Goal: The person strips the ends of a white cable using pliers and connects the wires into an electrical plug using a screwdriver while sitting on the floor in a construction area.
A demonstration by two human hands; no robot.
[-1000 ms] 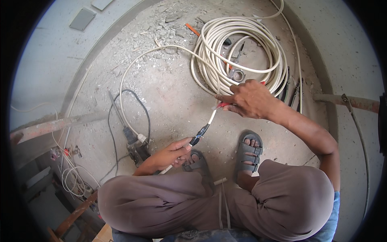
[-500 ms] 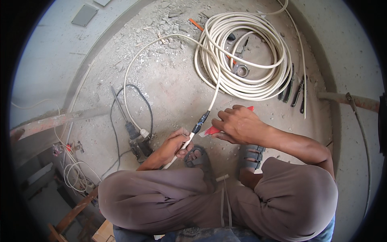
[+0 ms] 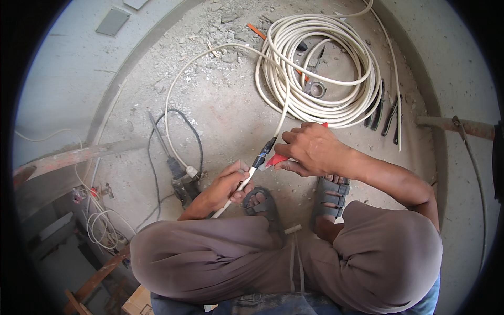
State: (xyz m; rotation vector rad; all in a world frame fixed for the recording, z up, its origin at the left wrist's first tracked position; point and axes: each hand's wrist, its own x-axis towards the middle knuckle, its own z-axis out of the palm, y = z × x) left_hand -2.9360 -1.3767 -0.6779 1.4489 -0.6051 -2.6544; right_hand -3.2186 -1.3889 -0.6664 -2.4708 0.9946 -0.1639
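L hand (image 3: 226, 186) pinching smooth white cable (image 3: 252, 175) just below its black tape wrap (image 3: 265, 151), R hand (image 3: 310, 149) closed round red-handled knife (image 3: 276, 159), blade nr tape, all ahead of knees (image 3: 394, 247), w/ gritty floor (image 3: 226, 115) betw. hands & round coil's (image 3: 374, 79) edge.

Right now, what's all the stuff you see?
cable coil: one, cream, upper right
taped cable: one, cream and black, centre
knife: one, red, centre
hand tools: several, dark, right
power tool: one, dark, left floor
rubble: many pieces, grey, upper floor
wall plates: two, grey, top left
loose wires: several, white, lower left
pipes: two, reddish, left and right
box: one, brown, bottom left
sandals: two, grey, lower centre
trousers: one pair, brown, bottom
left hand: one, holding taped cable
right hand: one, holding knife
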